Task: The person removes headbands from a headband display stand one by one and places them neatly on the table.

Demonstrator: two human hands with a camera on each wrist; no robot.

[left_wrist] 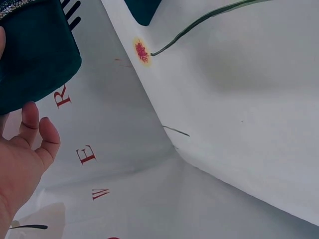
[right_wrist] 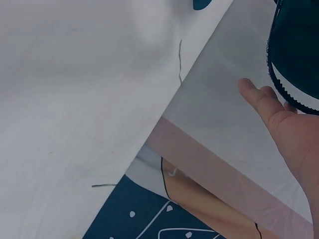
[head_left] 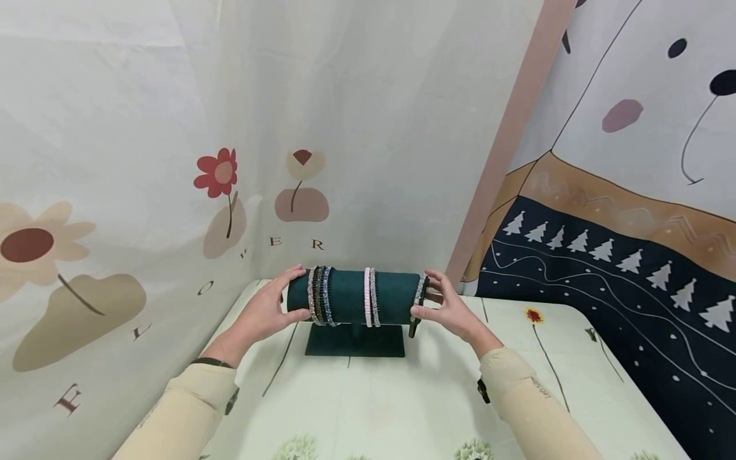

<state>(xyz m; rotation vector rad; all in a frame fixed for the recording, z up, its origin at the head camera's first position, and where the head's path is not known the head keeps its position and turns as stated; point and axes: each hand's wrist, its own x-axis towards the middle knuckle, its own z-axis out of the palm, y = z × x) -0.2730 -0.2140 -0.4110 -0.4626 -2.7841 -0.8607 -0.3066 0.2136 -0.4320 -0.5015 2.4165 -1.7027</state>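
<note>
A dark green velvet display roll [head_left: 347,297] lies sideways on its stand in the head view, a flat base [head_left: 356,345] beneath it. My left hand [head_left: 267,310] grips the roll's left end, thumb in front and fingers over the top. Several glittery bands [head_left: 320,297] circle the roll beside that thumb. Nearer the middle are a pink band [head_left: 368,297] and a silver one. At the right end, my right hand [head_left: 451,310] holds a sparkly black band [head_left: 420,291] between thumb and fingers. In the right wrist view, a toothed edge [right_wrist: 286,97] stands off the roll's end.
The stand is on a table [head_left: 443,390] with a pale flower-print cover. Printed curtain [head_left: 368,128] hangs close behind and along the left. To the right, beyond the table's edge, hangs dark blue cloth [head_left: 575,287] with white trees.
</note>
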